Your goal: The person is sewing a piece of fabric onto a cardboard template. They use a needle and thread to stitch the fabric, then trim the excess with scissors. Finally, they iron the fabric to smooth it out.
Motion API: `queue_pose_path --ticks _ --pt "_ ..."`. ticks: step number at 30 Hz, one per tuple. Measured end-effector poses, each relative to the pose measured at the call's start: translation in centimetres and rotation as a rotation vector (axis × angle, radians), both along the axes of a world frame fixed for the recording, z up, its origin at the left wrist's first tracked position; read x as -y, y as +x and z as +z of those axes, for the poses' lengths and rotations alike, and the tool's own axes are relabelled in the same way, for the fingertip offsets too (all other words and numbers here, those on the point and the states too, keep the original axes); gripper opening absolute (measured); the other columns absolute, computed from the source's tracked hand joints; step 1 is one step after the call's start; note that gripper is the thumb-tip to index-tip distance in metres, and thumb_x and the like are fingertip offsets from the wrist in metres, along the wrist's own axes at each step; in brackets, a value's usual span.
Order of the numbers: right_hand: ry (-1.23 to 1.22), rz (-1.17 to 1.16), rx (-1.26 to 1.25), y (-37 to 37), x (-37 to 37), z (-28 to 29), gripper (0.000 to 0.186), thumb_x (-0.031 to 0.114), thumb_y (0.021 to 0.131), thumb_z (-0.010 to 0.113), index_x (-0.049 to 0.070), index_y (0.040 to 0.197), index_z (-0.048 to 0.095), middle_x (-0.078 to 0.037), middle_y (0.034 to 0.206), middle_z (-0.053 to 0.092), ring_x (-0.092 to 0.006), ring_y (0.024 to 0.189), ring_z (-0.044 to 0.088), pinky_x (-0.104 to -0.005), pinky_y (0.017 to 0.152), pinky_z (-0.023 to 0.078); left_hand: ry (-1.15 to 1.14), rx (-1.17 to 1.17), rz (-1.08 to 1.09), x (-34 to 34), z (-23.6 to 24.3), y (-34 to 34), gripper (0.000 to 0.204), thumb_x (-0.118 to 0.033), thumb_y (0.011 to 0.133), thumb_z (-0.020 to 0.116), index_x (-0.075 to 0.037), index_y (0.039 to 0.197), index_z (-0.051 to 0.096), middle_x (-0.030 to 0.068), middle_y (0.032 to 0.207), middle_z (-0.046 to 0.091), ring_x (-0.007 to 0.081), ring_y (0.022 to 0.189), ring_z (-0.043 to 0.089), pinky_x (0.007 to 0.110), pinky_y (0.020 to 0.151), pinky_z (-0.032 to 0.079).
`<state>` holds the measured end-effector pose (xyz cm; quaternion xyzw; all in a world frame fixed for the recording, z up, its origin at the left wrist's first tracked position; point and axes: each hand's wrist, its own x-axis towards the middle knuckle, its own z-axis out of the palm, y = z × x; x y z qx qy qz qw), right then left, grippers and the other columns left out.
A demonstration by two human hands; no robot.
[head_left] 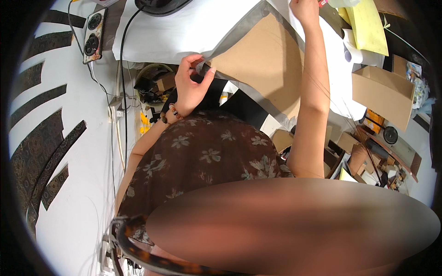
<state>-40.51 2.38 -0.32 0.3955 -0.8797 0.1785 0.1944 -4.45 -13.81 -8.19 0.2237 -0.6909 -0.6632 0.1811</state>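
Observation:
A brown cardboard pattern piece (258, 60) lies on dark grey fabric (239, 27), whose edge shows around it. My left hand (189, 87) is closed at the piece's near-left corner, with the fabric's edge pinched between thumb and fingers. My right arm stretches to the far side of the table. There my right hand (305, 13) is partly cut off by the upper edge, so its fingers are hidden. Beside it are a small red object (323, 2) and a translucent container (344, 2), both only partly in view.
White paper (156, 37) covers the table. A dark round-based object (163, 7) stands at the back. Black cables hang at left near a wall-mounted power outlet (94, 34). Yellow sheets (366, 27) and an open cardboard box (384, 94) are at right. A bin (154, 83) stands below the table.

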Motion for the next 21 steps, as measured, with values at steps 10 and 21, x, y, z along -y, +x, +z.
queue_pose_path --ticks 10,21 --pt "-0.052 0.169 0.304 7.0 -0.8 -1.4 0.024 0.008 0.093 0.064 0.001 0.116 0.069 -0.020 0.118 0.068 -0.0399 0.112 0.063 -0.0457 0.097 0.051 -0.377 -0.203 -0.335 6.3 4.2 -5.0 0.034 -0.011 0.104 0.054 -0.006 0.135 0.064 0.0145 0.136 0.063 0.0275 0.130 0.057 0.039 0.114 0.039" --pt "0.019 0.071 0.287 15.3 -5.8 -4.2 0.043 0.015 0.099 0.062 -0.003 0.138 0.059 -0.021 0.148 0.054 -0.0384 0.141 0.048 -0.0456 0.120 0.038 -1.247 -0.265 -0.854 7.2 1.2 -16.1 0.051 -0.018 0.109 0.043 -0.012 0.159 0.038 0.0042 0.165 0.037 0.0281 0.156 0.023 0.053 0.129 0.012"
